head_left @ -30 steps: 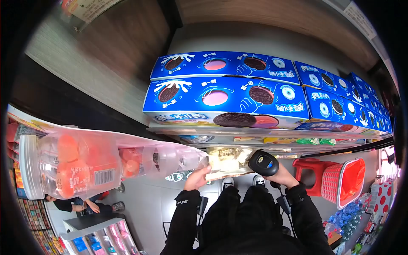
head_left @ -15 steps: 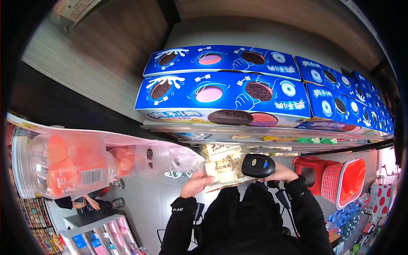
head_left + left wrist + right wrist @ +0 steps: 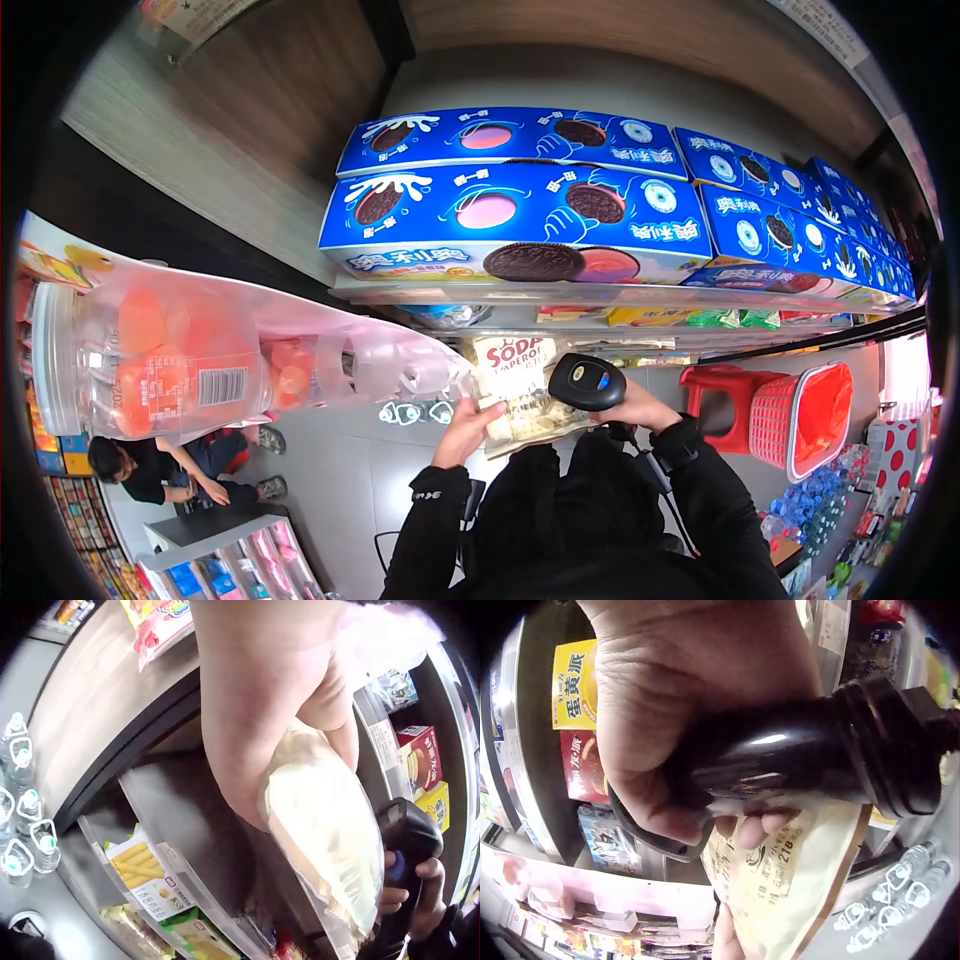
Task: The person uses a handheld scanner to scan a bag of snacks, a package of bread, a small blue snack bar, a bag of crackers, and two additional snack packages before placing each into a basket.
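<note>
While your left hand [image 3: 465, 432] pinches: cream SODA bag [image 3: 514, 385]
Your right hand [image 3: 642, 405]: grips black scanner [image 3: 587, 382], bag's 3 o'clock

Head view: packet [image 3: 523, 392] partly hidden behind scanner [image 3: 587, 382]; shelf label [image 3: 822, 28] print too small.

With the bag [image 3: 515, 385] as clock centre in the head view, the left fingers [image 3: 489, 412] grip it at eight o'clock; the scanner [image 3: 587, 383], in the right fingers [image 3: 754, 831], overlaps its three o'clock side. At twelve, boxes [image 3: 520, 213] lie stacked on a shelf [image 3: 520, 293]. Bottles [image 3: 415, 412] stand at nine, a jar [image 3: 165, 365] farther out. At three comes a stool [image 3: 740, 377], then a basket [image 3: 773, 420].
</note>
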`<state>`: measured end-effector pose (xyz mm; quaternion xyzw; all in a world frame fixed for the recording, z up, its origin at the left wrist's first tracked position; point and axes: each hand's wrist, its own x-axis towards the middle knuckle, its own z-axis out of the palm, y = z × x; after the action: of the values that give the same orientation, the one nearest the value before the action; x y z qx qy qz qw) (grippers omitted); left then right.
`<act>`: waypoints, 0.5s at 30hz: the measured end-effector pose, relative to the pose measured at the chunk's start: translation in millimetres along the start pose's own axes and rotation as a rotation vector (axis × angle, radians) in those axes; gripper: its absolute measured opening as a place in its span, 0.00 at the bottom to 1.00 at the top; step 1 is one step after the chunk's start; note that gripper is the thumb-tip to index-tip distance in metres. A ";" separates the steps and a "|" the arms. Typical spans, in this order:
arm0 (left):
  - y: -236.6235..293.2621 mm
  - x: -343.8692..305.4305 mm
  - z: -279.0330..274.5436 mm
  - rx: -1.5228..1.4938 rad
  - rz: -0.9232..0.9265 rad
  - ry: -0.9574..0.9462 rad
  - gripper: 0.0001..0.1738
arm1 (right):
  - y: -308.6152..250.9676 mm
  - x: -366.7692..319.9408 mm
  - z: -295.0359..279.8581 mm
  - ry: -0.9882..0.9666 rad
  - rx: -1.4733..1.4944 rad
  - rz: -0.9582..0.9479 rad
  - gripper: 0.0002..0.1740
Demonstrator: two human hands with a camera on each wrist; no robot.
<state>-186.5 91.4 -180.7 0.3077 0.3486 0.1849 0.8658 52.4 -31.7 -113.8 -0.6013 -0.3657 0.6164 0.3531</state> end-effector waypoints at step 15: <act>-14.7 -36.4 -14.6 -0.035 -0.120 -0.148 0.40 | 9.3 -53.4 39.6 -0.031 0.084 -0.040 0.36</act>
<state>-220.5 66.9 -180.9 0.2840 0.2980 0.1157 0.9040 14.3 -84.0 -95.8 -0.5691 -0.3571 0.6330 0.3847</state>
